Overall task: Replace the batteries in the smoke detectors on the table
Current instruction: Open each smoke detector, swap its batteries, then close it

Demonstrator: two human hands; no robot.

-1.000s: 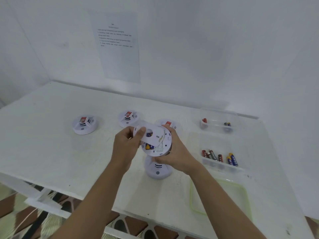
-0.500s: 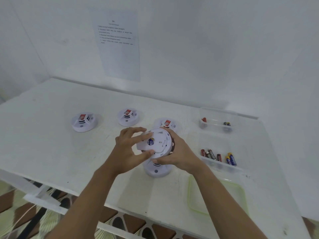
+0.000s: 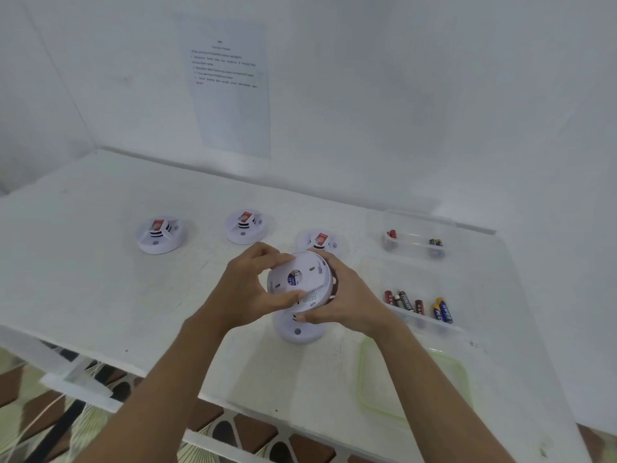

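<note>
left hand (image 3: pixel 243 290) grips smoke detector (image 3: pixel 302 282) by its rim, probably twisting its back closed | right hand (image 3: pixel 349 297) cups it from behind, bracing | batteries (image 3: pixel 419 305) lie handy nearby

The lower detector (image 3: pixel 298 330) is mostly covered by the held detector (image 3: pixel 300 282) and by the left hand (image 3: pixel 240 289) and the right hand (image 3: pixel 350 295) that grip it, and the rear detector (image 3: pixel 320 240) is partly hidden behind the right fingers. Only a small part of a battery (image 3: pixel 293 278) is seen through the back plate's hole, its label unreadable. The print on the wall sheet (image 3: pixel 230 88) is too small and blurred to be read
</note>
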